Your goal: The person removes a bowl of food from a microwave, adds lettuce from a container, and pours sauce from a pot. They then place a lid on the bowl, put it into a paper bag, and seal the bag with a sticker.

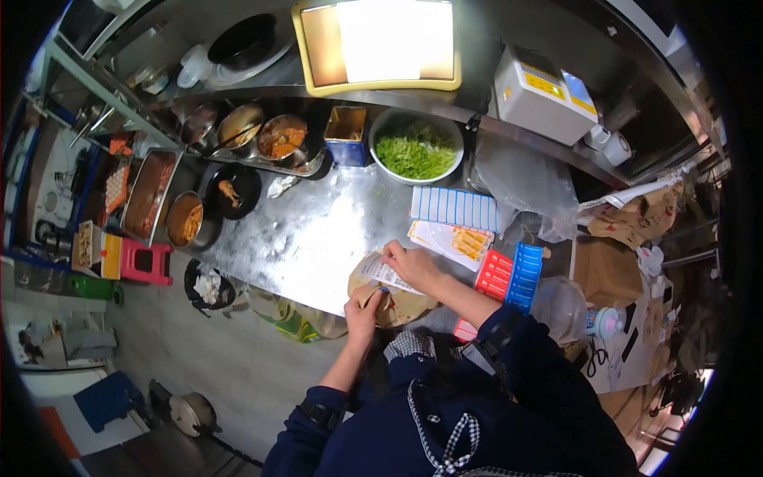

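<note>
A brown paper bag [405,306] lies at the front edge of the steel counter, close to my body. Across it lies a white printed receipt [380,272]. My left hand [363,316] is closed on the bag's near left edge, thumb and fingers pinched together. Fingers bent, my right hand [409,266] grips at the receipt's upper edge, over the far side of the bag; its fingertips are partly hidden. Just beyond my right hand are a white sheet with a food picture [469,242] and a blue-and-white sheet of labels [453,208].
Red labels [494,274] and blue labels [524,278] lie right of my forearm. Along the back stand a bowl of chopped greens [415,155], a square tin [346,135] and metal food pots [283,137]. A black pan [233,191] sits left. Below is a lined bin [208,288].
</note>
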Available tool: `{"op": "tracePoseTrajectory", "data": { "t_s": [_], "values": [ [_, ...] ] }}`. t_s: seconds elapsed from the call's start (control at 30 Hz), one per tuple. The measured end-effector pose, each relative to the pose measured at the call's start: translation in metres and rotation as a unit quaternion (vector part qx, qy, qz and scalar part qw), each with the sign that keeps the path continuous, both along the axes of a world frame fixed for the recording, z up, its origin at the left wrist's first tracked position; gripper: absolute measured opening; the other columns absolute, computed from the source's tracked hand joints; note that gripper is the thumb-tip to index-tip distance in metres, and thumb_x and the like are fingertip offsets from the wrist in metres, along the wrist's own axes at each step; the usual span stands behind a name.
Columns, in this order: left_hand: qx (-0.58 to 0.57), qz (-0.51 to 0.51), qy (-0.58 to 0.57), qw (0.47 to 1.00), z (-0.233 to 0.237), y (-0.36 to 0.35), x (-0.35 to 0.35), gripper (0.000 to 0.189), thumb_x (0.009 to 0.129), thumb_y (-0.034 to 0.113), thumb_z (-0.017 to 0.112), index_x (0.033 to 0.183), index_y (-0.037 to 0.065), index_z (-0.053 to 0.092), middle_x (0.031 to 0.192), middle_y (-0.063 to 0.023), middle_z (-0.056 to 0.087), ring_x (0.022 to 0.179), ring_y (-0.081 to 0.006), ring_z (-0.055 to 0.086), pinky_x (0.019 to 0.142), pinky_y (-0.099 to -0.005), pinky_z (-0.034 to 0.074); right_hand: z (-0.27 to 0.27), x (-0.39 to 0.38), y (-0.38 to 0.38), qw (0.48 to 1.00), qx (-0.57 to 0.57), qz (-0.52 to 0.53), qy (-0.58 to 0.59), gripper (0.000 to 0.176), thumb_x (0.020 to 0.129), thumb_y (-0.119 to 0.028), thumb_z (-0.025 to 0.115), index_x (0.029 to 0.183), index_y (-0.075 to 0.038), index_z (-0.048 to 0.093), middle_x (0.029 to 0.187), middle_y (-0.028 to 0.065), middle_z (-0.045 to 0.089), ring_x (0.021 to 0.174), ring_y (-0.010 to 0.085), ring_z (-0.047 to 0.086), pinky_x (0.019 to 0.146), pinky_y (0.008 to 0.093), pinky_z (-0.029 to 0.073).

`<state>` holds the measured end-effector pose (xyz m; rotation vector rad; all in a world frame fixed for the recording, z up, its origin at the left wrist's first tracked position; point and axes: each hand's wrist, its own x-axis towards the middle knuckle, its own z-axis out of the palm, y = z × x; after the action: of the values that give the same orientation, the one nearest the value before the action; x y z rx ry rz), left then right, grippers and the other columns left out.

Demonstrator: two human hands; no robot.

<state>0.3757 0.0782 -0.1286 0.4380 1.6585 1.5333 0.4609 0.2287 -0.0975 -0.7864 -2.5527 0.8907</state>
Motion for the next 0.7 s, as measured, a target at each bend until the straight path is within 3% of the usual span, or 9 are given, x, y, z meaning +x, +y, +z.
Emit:
{"op": "tracePoseTrajectory", "data": {
  "t_s": [0.07, 0.37, 0.43, 0.57, 0.7],
  "values": [
    [0.000, 0.021, -0.044, 0.999, -0.002, 0.001, 0.000, 0.022, 0.077, 0.006, 0.062, 0.094, -0.007, 0.059, 0.093, -0.0081, 0.058, 0.085, -0.0144, 0.054, 0.077, -0.0246, 0.042, -0.002, -0.001, -0.001, 1.000, 0.000, 0.002, 0.008, 0.021, 0.085, -0.028, 0.050, 0.090, -0.009, 0.042, 0.061, 0.0150, 0.057, 0.052, 0.0341, 0.056, 0.044, 0.0428, 0.043],
    [-0.028, 0.005, -0.042, 0.999, 0.002, 0.000, -0.001, 0.019, 0.078, 0.009, 0.062, 0.090, -0.005, 0.060, 0.092, -0.0078, 0.058, 0.083, -0.0141, 0.054, 0.075, -0.0254, 0.042, -0.011, 0.001, -0.008, 0.998, 0.055, 0.026, 0.006, 0.021, 0.081, -0.024, 0.056, 0.088, -0.008, 0.045, 0.059, 0.0134, 0.056, 0.053, 0.0337, 0.056, 0.046, 0.0410, 0.044],
    [-0.013, 0.006, -0.039, 0.999, 0.004, 0.002, -0.001, 0.019, 0.078, 0.009, 0.062, 0.089, -0.005, 0.060, 0.092, -0.0077, 0.058, 0.083, -0.0139, 0.053, 0.075, -0.0254, 0.042, -0.020, 0.000, -0.008, 0.995, 0.083, 0.009, 0.058, 0.022, 0.082, -0.031, 0.054, 0.086, -0.011, 0.046, 0.051, 0.0122, 0.053, 0.045, 0.0321, 0.054, 0.040, 0.0419, 0.042],
    [-0.010, 0.024, -0.052, 0.998, 0.007, 0.004, 0.001, 0.019, 0.078, 0.010, 0.062, 0.089, -0.006, 0.059, 0.090, -0.0064, 0.058, 0.081, -0.0128, 0.053, 0.073, -0.0246, 0.042, -0.023, -0.002, -0.006, 0.991, 0.104, -0.011, 0.088, 0.021, 0.082, -0.031, 0.054, 0.085, -0.011, 0.046, 0.050, 0.0113, 0.053, 0.044, 0.0312, 0.054, 0.039, 0.0411, 0.042],
    [-0.015, -0.001, -0.010, 1.000, 0.011, 0.004, 0.000, 0.020, 0.078, 0.011, 0.062, 0.090, -0.005, 0.059, 0.085, -0.0052, 0.059, 0.078, -0.0114, 0.053, 0.071, -0.0237, 0.043, -0.015, 0.001, -0.007, 0.985, 0.155, 0.046, 0.062, 0.020, 0.080, -0.028, 0.056, 0.082, -0.011, 0.047, 0.052, 0.0102, 0.053, 0.046, 0.0294, 0.055, 0.042, 0.0390, 0.043]
  ]
}}
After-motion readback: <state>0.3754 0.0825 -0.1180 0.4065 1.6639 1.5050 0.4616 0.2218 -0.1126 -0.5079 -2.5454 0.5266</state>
